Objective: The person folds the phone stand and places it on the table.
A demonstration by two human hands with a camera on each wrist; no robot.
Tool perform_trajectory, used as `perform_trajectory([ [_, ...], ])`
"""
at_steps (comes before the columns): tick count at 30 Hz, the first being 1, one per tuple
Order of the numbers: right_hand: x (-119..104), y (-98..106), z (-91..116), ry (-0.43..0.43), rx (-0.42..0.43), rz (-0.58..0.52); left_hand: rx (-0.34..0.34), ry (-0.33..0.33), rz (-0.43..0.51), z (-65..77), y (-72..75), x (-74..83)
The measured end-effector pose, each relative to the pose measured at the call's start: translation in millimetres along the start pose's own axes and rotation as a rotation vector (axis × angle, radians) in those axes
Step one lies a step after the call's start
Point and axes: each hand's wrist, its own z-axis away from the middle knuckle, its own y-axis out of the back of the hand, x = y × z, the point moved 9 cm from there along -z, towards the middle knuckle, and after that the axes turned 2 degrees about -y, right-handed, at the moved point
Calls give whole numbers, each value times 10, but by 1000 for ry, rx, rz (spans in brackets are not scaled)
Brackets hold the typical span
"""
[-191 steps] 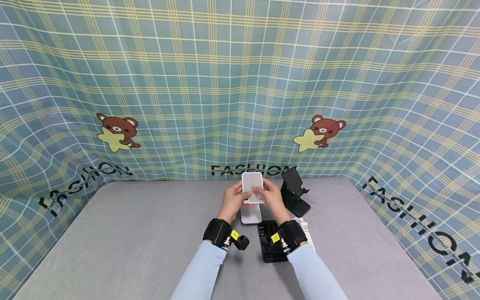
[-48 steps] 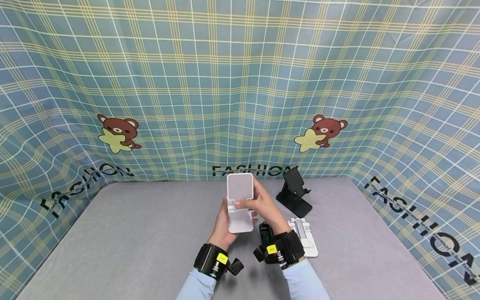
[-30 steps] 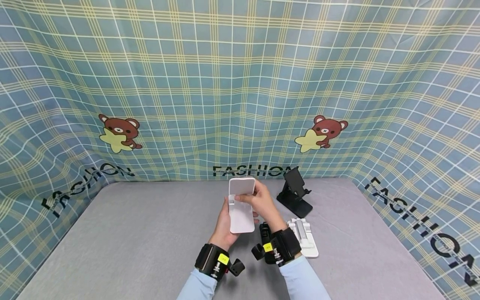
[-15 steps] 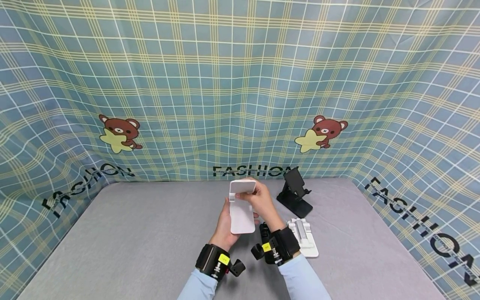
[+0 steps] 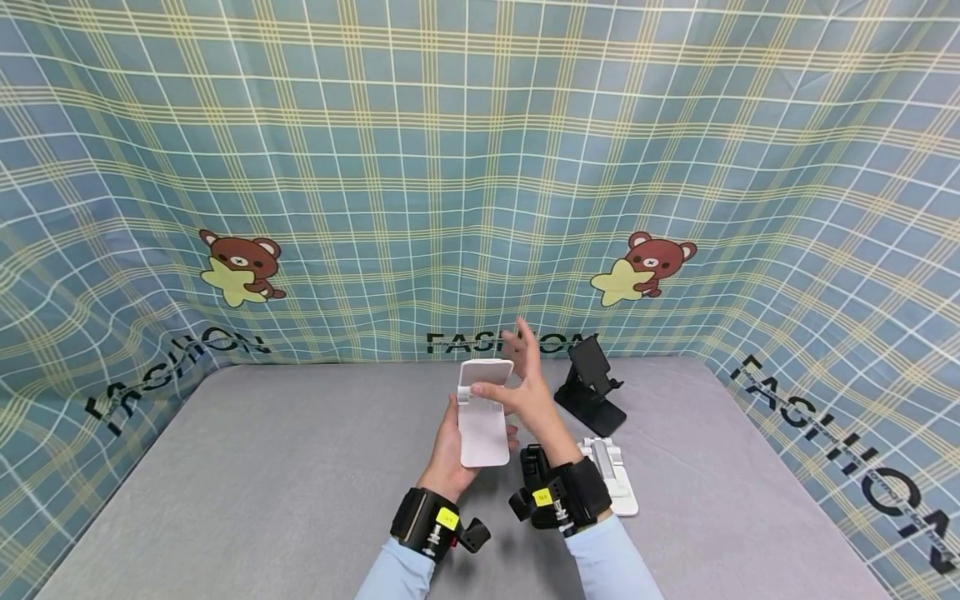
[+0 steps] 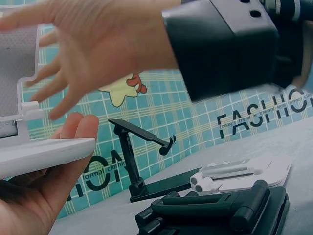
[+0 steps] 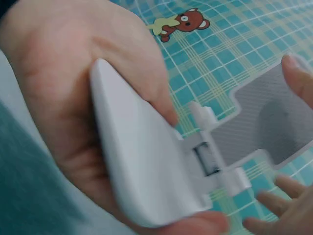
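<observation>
A white folding phone stand is held up over the table, its grey-padded upper plate tilted up from the base at the hinge. My left hand grips the base from beneath and along its edges; the right wrist view shows that hand curled around the white base. My right hand has its fingers spread and raised beside the plate, with the thumb reaching across near the hinge. In the left wrist view the right hand's fingers are splayed behind the plate.
An unfolded black phone stand stands to the right at the back of the grey table. Nearer lie a folded white stand and a folded black stand, partly hidden by my right wrist in the head view. A checked cloth hangs behind.
Over the last seconds the upper plate of the white phone stand has tipped to a different angle. My right hand has let go of the plate, its fingers opening upward and to the right.
</observation>
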Motion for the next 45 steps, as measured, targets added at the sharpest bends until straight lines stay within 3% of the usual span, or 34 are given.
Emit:
perform_trajectory([
  [3,-61,68,-23,67,57,115,15,3,2,-2,25,-5],
  [8,-376,20,-32,257,92,505,60,16,-8,-2,63,-16],
  [12,-574,-149,-16,377,52,844,72,18,-22,-2,67,-13],
  [16,-586,-271,-15,389,-16,1023,70,29,-40,3,72,-19],
  [20,-559,-304,7,382,-55,1056,63,38,-54,-1,88,-33],
  [23,-542,-298,18,365,-73,1010,57,41,-51,-11,98,-45],
  [32,-542,-290,26,321,-55,953,15,48,-4,-21,80,-55],
  [36,-544,-357,47,363,-45,976,47,42,5,-7,92,-22],
  [41,-518,-495,127,477,-8,1020,118,18,38,19,154,31],
  [45,-473,-561,228,542,34,1045,129,14,61,22,192,45],
])
